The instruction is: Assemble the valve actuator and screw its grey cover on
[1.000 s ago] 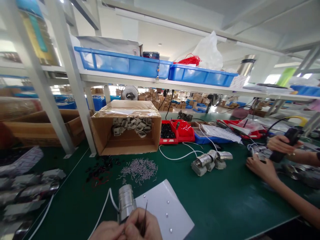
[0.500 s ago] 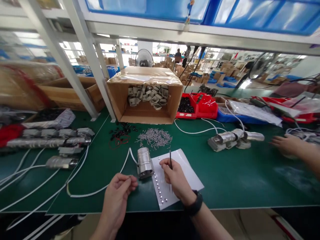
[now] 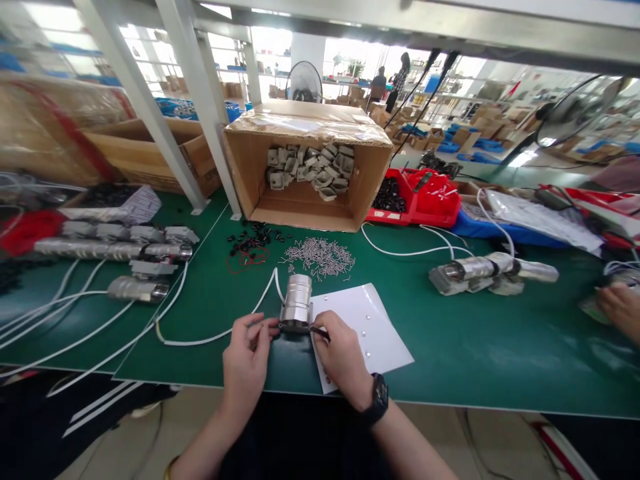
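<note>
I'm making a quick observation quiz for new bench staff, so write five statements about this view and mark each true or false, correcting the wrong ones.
1. The right hand holds a slim dark tool with its tip close to the silver cylinder. True.
2. The left hand is reaching into the cardboard box. False: the left hand is beside the silver cylinder.
3. The cardboard box has its open side towards the person and grey parts inside. True.
4. The white sheet lies to the left of the silver cylinder. False: the white sheet lies to its right.
5. The dark watch is worn on the same side as the hand holding the tool. True.
</note>
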Motion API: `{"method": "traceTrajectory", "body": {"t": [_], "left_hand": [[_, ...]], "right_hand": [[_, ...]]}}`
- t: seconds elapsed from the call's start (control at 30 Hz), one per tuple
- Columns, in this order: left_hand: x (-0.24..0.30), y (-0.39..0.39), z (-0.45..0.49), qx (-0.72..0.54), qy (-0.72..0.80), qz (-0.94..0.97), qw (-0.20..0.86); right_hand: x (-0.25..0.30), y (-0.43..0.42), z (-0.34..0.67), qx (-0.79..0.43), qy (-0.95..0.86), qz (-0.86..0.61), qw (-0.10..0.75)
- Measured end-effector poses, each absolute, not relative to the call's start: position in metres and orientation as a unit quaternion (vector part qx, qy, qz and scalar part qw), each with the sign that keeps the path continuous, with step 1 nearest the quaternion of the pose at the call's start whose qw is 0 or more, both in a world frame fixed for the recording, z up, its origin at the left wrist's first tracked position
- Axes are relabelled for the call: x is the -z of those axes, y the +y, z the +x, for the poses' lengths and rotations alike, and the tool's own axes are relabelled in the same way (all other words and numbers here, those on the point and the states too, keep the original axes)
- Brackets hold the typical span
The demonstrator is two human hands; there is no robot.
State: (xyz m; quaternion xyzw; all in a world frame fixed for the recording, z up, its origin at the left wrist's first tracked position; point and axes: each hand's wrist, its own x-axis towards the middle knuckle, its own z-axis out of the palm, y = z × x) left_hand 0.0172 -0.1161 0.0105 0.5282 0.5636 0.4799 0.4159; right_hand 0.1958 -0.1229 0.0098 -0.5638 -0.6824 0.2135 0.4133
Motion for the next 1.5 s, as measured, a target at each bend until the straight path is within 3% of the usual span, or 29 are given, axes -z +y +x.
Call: {"method": "traceTrajectory", "body": {"t": [0.27, 0.57, 0.83, 1.13, 1.37, 1.5], "left_hand": [[-0.001, -0.098, 0.009, -0.443, 0.512, 0.705, 0.212], [-0.011, -0.087, -0.005, -0.400, 0.374, 0.818, 0.177], [-0.016, -0.082, -0.007, -0.362, 0.379, 0.830, 0.192], [-0.028, -0.066, 0.000, -0.228, 0.463, 0.774, 0.367], [-0.025, -0.071, 0.008, -0.228, 0.533, 0.723, 0.375], [-0.024, -0.066, 0.015, -0.250, 0.486, 0.762, 0.347]], "right_hand": [[-0.005, -0.125, 0.191, -0.190, -0.689, -0.554, 0.427], [-0.016, -0.135, 0.193, -0.194, -0.721, -0.547, 0.377], [-0.033, -0.074, 0.268, -0.123, -0.646, -0.713, 0.243], [-0.025, -0.019, 0.279, -0.116, -0.689, -0.713, 0.054], [-0.028, -0.019, 0.280, -0.099, -0.678, -0.725, 0.067], [-0.035, -0.015, 0.297, -0.111, -0.669, -0.730, 0.087]]}}
